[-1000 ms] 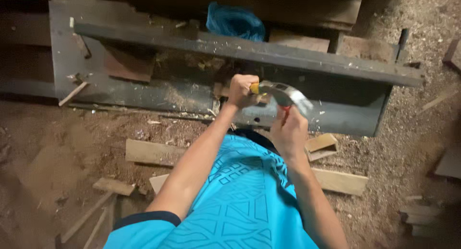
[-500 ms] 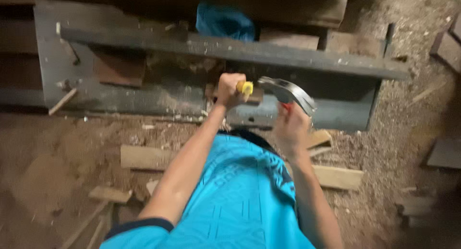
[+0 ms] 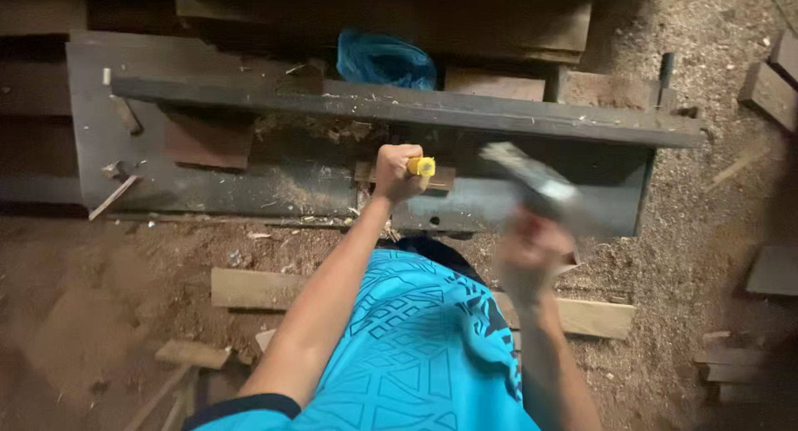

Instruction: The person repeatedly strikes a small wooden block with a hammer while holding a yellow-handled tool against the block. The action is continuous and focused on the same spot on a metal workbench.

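Note:
My left hand point(image 3: 394, 172) grips a yellow-handled chisel point(image 3: 422, 166), its tip set against a small wooden piece point(image 3: 440, 178) lying on a dark workbench point(image 3: 208, 186). To the right, my right hand point(image 3: 532, 252) holds a metal hammer point(image 3: 532, 182), blurred by motion, its head raised a little right of the chisel's handle end. Wood chips lie around the workpiece.
A dark beam point(image 3: 399, 107) runs across the bench top, with a blue plastic bag point(image 3: 385, 59) behind it. Planks point(image 3: 266, 288) and wood scraps lie on the sawdust-covered floor below. More boards point(image 3: 773, 269) sit at the right.
The hammer has drawn back to the right, away from the chisel, and is now blurred. My left hand stays put on the chisel.

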